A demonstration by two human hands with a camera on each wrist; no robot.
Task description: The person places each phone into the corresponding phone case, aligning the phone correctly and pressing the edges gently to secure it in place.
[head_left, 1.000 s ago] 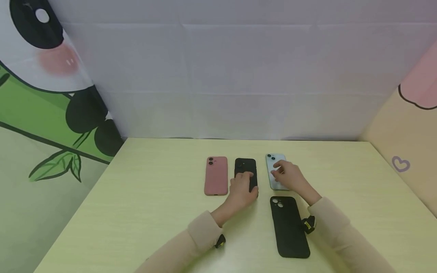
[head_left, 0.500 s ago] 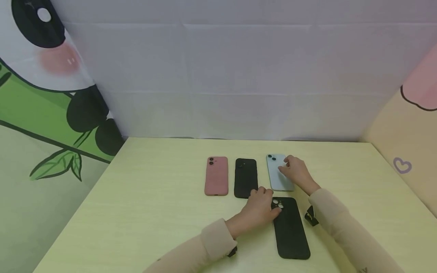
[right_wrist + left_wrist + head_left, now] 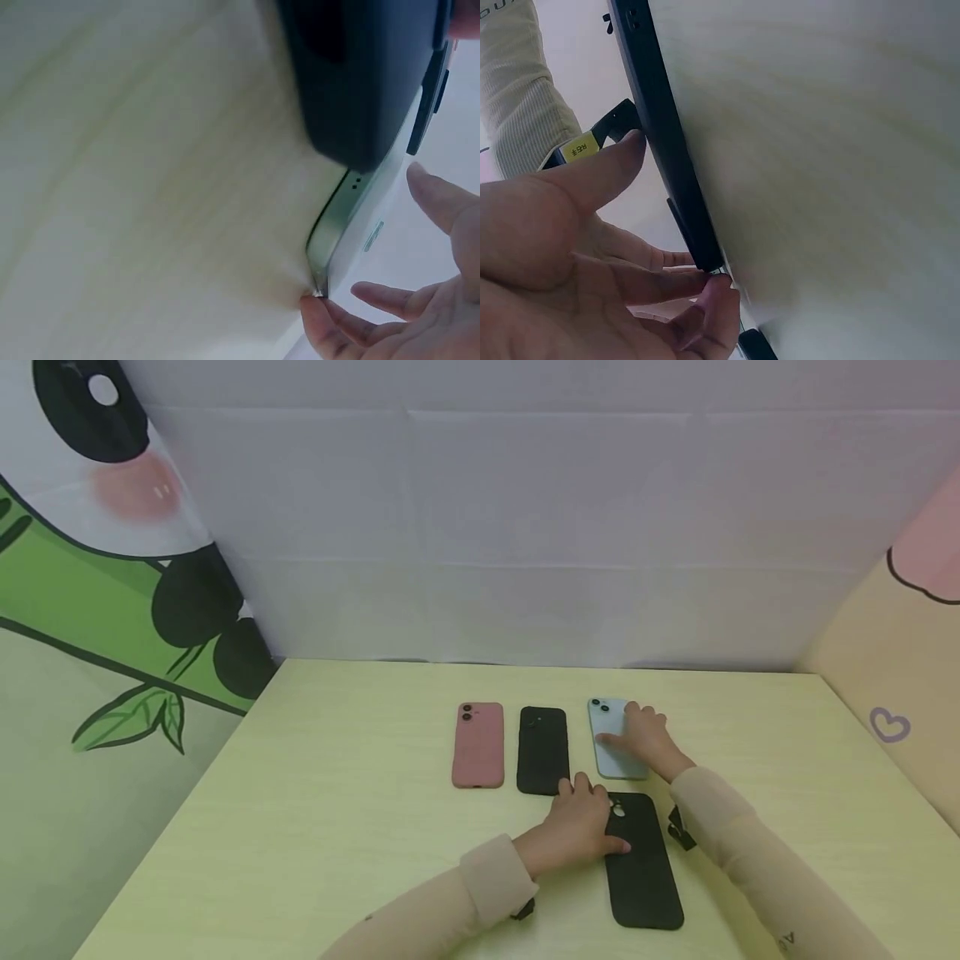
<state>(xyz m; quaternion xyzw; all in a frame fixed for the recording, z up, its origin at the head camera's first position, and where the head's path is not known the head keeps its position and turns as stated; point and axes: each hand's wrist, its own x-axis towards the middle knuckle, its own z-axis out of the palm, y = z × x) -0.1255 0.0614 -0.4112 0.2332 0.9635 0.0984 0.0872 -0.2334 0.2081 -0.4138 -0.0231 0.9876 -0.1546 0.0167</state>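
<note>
My left hand rests at the upper left of a large black phone case, its thumb over the surface and its fingers around the top corner. In the left wrist view the thumb touches the black case, and bent fingertips meet its end. My right hand is over the right side of a light blue phone. From the right wrist, fingertips touch the corner of that phone, with the thumb lifted off it. Both things lie flat on the table.
A pink phone and a smaller black phone lie side by side left of the light blue one. The pale table ends at a white backdrop, with printed panels at both sides.
My left hand has left the smaller black phone, moving right and nearer to me onto the black case. The right hand has shifted to the light blue phone's right side.
</note>
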